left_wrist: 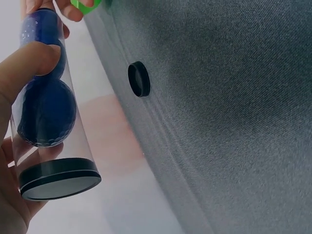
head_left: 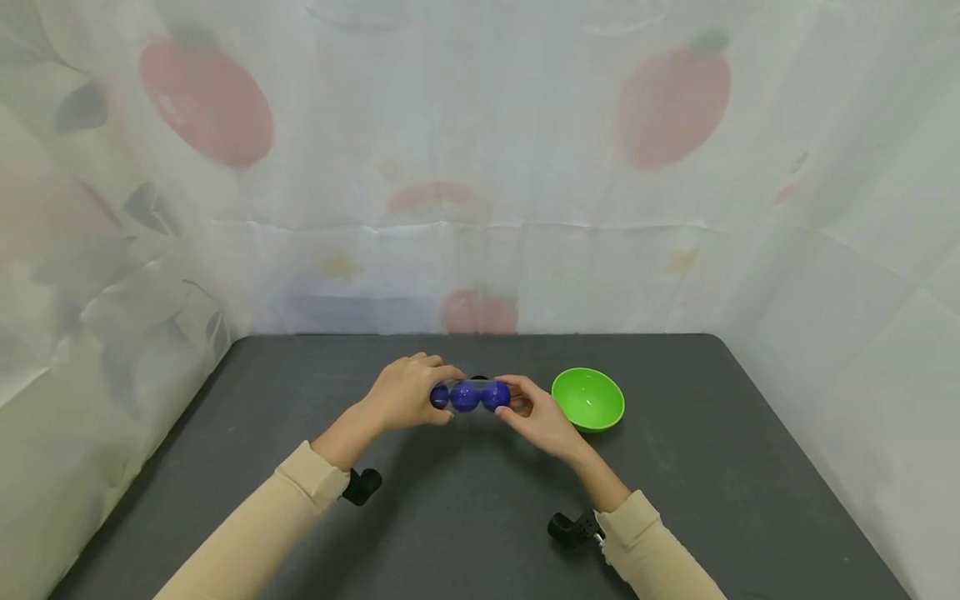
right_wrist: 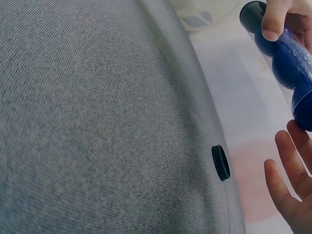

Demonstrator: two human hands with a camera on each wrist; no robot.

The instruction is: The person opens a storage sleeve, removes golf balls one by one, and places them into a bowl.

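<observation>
Because the clear tube [head_left: 469, 395] is held level above the middle of the dark table [head_left: 675, 533], the three blue balls [head_left: 465, 397] inside sit in a row and none can roll out. On the left, the left hand [head_left: 405, 393] wraps its fingers [left_wrist: 27, 63] round the capped end, the thumb pressed across the wall over a ball; the left wrist view shows the black cap [left_wrist: 58, 176] seated on that end, which is why this side can be gripped freely. Behind the tube a loose black cap [left_wrist: 139, 79] lies flat on the table, apart from both hands; it looks like the mate of the seated one, so the end on the right is probably uncapped, though the head view is too small to confirm it. The right hand [head_left: 536, 414] cups that end from below, fingertips touching the tube and the other fingers loosely spread rather than clenched, seemingly to block the last ball. Just right of it stands an empty green bowl [head_left: 588, 398], near but not touched
</observation>
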